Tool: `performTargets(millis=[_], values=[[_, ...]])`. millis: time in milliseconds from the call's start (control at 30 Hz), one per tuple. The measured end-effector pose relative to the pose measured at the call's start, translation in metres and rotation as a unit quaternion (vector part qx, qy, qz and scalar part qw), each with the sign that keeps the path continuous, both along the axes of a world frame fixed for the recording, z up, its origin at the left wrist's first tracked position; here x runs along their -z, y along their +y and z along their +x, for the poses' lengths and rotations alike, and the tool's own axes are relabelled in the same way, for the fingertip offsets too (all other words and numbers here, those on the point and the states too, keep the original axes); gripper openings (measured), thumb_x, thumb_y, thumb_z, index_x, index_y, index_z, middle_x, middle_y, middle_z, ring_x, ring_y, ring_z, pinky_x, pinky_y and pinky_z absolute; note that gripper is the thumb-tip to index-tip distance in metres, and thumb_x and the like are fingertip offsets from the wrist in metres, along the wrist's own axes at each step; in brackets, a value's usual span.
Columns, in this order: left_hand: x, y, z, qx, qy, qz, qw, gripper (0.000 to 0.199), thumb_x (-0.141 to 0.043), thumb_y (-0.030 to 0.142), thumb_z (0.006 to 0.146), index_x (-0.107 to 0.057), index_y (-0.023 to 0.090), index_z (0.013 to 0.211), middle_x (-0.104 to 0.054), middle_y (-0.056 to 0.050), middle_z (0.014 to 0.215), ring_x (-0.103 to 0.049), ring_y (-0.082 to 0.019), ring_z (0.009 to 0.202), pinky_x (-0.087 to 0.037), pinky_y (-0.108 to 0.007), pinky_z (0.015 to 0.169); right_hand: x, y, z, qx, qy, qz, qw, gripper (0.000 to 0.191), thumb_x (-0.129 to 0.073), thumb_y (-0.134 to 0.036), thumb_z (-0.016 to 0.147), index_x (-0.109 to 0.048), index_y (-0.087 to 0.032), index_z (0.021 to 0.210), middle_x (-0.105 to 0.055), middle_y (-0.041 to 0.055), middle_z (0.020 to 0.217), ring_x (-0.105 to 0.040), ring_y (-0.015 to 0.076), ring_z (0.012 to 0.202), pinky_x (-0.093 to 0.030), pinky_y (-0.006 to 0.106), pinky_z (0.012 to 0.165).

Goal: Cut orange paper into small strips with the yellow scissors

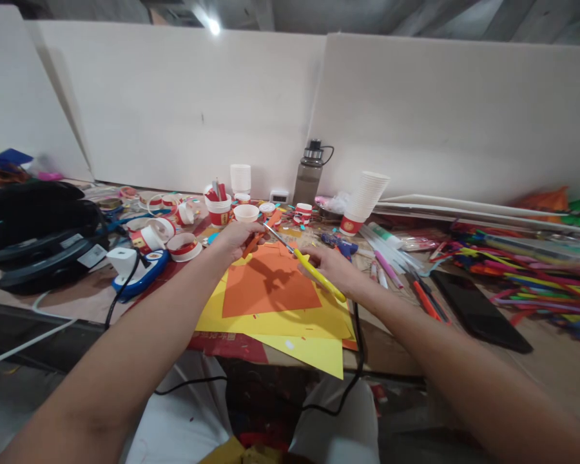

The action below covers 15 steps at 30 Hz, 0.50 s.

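Observation:
My left hand (242, 240) pinches a narrow piece of orange paper (254, 245) over the middle of the table. Yellow-handled scissors (314, 270) are gripped in my right hand (326, 261), their blades pointing up and left toward that piece. Whether the blades touch the paper is too small to tell. Below both hands lies a larger orange sheet (270, 293) on top of several yellow sheets (290, 325), with small paper scraps scattered over them.
Cut paper cups (149, 237) and a blue power strip (142, 274) are at left. A water bottle (308, 177) and stacked cups (365, 200) stand behind. To the right are a glue gun (339, 245), a phone (478, 309) and colourful pipe cleaners (536, 270). A black cable (357, 361) hangs in front.

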State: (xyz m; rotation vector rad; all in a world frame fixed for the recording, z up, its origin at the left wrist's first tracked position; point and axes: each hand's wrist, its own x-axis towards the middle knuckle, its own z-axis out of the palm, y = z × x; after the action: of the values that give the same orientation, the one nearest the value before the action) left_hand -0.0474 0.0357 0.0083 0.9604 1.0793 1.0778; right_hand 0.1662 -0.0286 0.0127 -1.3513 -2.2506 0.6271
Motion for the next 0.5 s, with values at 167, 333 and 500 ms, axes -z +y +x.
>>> performTargets(millis=[167, 333, 500], values=[[0.0000, 0.0020, -0.0011, -0.003, 0.017, -0.034, 0.999, 0.008, -0.059, 0.010, 0.069, -0.063, 0.009, 0.063, -0.059, -0.004, 0.049, -0.049, -0.007, 0.039, -0.034, -0.017, 0.036, 0.0020, 0.0009, -0.0011, -0.008, 0.013, -0.026, 1.000, 0.035, -0.052, -0.026, 0.077, -0.069, -0.012, 0.105, -0.061, 0.0009, 0.071, -0.044, 0.0102, 0.059, -0.032, 0.022, 0.055], [0.0022, 0.0038, -0.0024, -0.004, 0.018, -0.049, 0.999, 0.010, -0.057, 0.008, 0.070, -0.062, 0.009, 0.061, -0.059, -0.005, 0.050, -0.049, -0.007, 0.038, -0.035, -0.017, 0.036, 0.0030, 0.0018, -0.0021, -0.026, 0.013, -0.026, 0.999, 0.031, -0.051, -0.026, 0.077, -0.070, -0.012, 0.097, -0.065, 0.0032, 0.079, -0.050, 0.0123, 0.066, -0.034, 0.022, 0.058], [0.0038, 0.0038, -0.0030, -0.001, 0.028, -0.077, 0.997, 0.013, -0.055, 0.006, 0.072, -0.061, 0.009, 0.061, -0.058, -0.005, 0.048, -0.048, -0.007, 0.036, -0.035, -0.016, 0.034, -0.0018, -0.0029, -0.0062, -0.017, -0.008, -0.056, 0.998, 0.025, -0.049, -0.027, 0.079, -0.068, -0.012, 0.085, -0.054, -0.0013, 0.058, -0.045, 0.0091, 0.051, -0.031, 0.020, 0.050]])
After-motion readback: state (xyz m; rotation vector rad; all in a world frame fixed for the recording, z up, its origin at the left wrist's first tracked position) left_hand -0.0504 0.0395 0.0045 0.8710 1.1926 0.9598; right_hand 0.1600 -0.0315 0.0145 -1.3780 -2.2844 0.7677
